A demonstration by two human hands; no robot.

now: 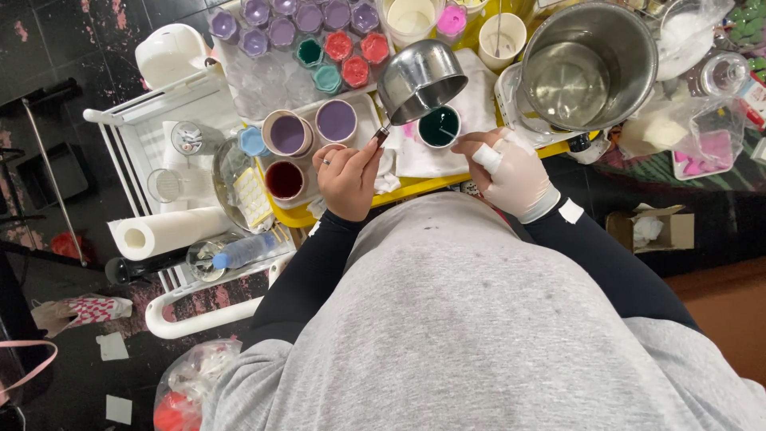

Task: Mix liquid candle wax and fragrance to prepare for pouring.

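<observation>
My left hand (348,177) grips the handle of a small steel saucepan (420,78), which is tilted over a white cup of dark green liquid (439,127). My right hand (511,169), in a pale glove with a bandaged finger, rests on the white cloth (479,96) right beside that cup. Just left of my left hand stand two cups of purple wax (287,133) and a cup of dark red wax (285,180) on a white tray over a yellow surface (415,187).
A big steel pot (589,64) sits at the back right. Small jars of purple, red and teal wax (307,32) fill the back. A white cart at the left holds a paper towel roll (171,231), a bottle (243,251) and glass jars. A cardboard box (650,229) lies on the floor.
</observation>
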